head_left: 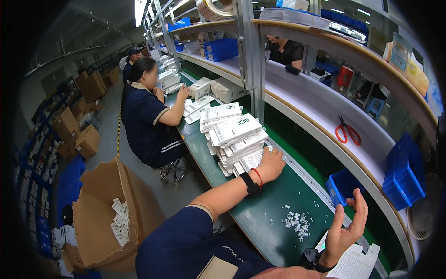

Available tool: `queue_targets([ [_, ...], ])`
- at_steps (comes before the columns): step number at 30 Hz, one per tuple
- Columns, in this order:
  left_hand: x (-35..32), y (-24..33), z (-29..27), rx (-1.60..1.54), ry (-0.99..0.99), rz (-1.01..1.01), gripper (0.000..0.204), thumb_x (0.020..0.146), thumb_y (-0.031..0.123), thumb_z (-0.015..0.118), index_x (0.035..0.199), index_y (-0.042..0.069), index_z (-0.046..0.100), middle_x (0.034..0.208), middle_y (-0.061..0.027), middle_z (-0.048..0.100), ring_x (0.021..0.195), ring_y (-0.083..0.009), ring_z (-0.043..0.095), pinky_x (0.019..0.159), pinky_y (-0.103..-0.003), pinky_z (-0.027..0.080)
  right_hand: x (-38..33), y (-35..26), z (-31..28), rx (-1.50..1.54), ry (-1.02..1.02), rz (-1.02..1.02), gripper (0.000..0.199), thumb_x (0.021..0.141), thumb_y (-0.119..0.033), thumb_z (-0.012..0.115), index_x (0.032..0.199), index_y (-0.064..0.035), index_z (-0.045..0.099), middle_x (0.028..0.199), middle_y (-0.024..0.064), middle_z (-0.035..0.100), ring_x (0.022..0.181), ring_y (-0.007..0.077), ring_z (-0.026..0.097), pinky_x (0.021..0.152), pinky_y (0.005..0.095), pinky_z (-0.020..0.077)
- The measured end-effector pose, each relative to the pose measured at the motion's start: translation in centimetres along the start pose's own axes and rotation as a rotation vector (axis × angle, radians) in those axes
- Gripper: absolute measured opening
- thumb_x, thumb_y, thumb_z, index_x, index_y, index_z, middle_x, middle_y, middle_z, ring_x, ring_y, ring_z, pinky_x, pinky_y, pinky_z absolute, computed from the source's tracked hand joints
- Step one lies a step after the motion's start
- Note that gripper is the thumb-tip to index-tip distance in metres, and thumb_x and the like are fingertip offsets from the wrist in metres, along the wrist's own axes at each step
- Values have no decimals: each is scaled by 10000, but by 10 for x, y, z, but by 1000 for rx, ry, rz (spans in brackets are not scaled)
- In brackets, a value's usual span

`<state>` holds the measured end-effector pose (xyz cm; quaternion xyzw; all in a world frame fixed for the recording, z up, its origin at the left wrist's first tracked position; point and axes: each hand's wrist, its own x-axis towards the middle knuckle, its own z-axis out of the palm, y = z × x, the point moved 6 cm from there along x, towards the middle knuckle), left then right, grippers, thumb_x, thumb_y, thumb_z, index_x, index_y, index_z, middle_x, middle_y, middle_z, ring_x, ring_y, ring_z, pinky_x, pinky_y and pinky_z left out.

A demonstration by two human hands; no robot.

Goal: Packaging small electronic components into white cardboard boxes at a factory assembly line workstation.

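Observation:
A tall, uneven stack of flat white printed boxes [236, 130] stands on the green-topped bench. My left hand [270, 163], with a red cord and black band at the wrist, grips the near end of a white box [248, 161] low beside this stack; its fingertips are partly hidden. Raised near the bench's right part, my right hand [348, 225] has its fingers apart and nothing in it. Beneath it lie white printed cartons or sheets [357, 262]. Between the hands, a loose heap of small white ring-like pieces [297, 224] lies on the green top [260, 218].
A blue bin [344, 186] sits beyond the bench edge, another blue bin [404, 169] by the shelf. Red-handled cutters [347, 131] lie on the shelf. At left stands a cardboard carton [100, 223] holding white pieces. A co-worker [151, 111] sits farther along the bench, handling boxes.

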<state>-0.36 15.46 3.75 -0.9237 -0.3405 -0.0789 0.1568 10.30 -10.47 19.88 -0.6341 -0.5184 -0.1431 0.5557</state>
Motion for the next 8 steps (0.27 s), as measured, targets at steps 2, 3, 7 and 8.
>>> queue_targets([
  [2, 0, -2, 2, -11, -12, -10, 217, 780, 158, 600, 971, 132, 700, 1081, -140, 575, 1124, -325, 513, 928, -552, 344, -1, 1, 0, 1, -2, 1, 458, 783, -26, 642, 1226, 44, 554, 1131, 186, 586, 890, 251, 578, 831, 357, 451],
  [3, 0, -5, 3, -13, -15, -25, 215, 781, 156, 600, 970, 129, 700, 1079, -140, 575, 1124, -327, 510, 932, -553, 341, -1, 1, 1, 9, 3, -8, 458, 784, -32, 646, 1226, 44, 555, 1124, 186, 589, 887, 250, 578, 830, 357, 451],
  [7, -1, -4, 3, -4, -22, -27, 210, 777, 148, 606, 964, 116, 697, 1093, -150, 567, 1138, -341, 500, 944, -561, 334, -2, 0, 0, 20, -5, 11, 458, 788, -41, 650, 1230, 39, 557, 1114, 182, 593, 888, 252, 581, 837, 358, 451],
  [8, -1, -2, 3, -8, -21, -22, 210, 777, 148, 606, 964, 116, 697, 1093, -150, 567, 1138, -341, 500, 944, -561, 334, -3, 0, 0, 15, -25, 12, 463, 789, -45, 652, 1235, 36, 556, 1118, 182, 593, 897, 254, 584, 844, 358, 453],
])
